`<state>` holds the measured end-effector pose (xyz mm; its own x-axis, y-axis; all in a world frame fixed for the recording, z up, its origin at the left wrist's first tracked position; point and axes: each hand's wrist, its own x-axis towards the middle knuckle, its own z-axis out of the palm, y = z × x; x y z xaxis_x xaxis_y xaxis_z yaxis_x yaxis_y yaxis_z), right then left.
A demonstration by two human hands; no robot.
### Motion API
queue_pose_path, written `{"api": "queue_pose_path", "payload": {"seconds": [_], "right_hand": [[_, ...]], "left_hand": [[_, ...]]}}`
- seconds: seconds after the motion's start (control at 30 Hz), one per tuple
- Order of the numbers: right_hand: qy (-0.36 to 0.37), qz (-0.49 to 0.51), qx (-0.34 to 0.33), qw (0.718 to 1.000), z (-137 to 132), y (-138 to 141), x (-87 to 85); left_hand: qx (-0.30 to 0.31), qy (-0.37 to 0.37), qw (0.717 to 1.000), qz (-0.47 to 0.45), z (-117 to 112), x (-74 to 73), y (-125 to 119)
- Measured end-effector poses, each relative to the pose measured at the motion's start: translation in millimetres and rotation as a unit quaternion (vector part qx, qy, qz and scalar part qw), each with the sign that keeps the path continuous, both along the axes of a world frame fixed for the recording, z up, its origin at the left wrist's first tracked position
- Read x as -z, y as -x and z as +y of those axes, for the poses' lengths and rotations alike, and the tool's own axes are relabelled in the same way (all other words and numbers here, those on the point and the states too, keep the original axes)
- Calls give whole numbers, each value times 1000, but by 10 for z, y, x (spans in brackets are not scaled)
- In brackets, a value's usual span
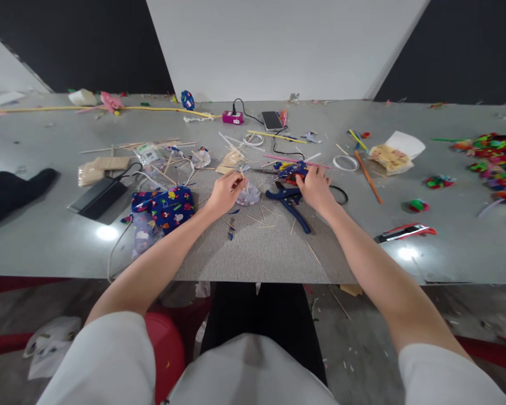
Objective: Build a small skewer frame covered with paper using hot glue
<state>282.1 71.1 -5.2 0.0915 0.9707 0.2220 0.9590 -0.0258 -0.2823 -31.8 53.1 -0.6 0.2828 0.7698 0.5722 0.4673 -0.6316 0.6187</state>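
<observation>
My left hand (225,191) is closed in a pinch on a thin wooden stick at a small pale paper umbrella (248,194) lying on the grey table (253,253). My right hand (316,188) rests with fingers curled on a piece of dark blue patterned cloth (293,170). Just below that hand lie blue-handled cutters (290,203). Several short wooden sticks (261,216) are scattered between my hands.
A blue patterned cloth pile (164,207) and a black flat device (98,197) lie to the left. A phone (272,120) and pink charger (233,117) sit at the back. Tape rings (346,162), a red-handled tool (407,232) and colourful scraps (495,160) lie right.
</observation>
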Motion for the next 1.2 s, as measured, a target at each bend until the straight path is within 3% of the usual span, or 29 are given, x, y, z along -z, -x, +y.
{"api": "queue_pose_path", "payload": {"seconds": [0.73,0.9,1.2], "right_hand": [[-34,70,15,997,149,-108,20],[-104,90,-25,990,74,-91,-28],[-79,79,-154,982,-284,156,-326]], "left_hand": [[-7,15,1000,12,-19,-9,-3],[-6,33,999,-3,-28,-28,-2],[-11,31,999,-4,-25,-38,-3]]}}
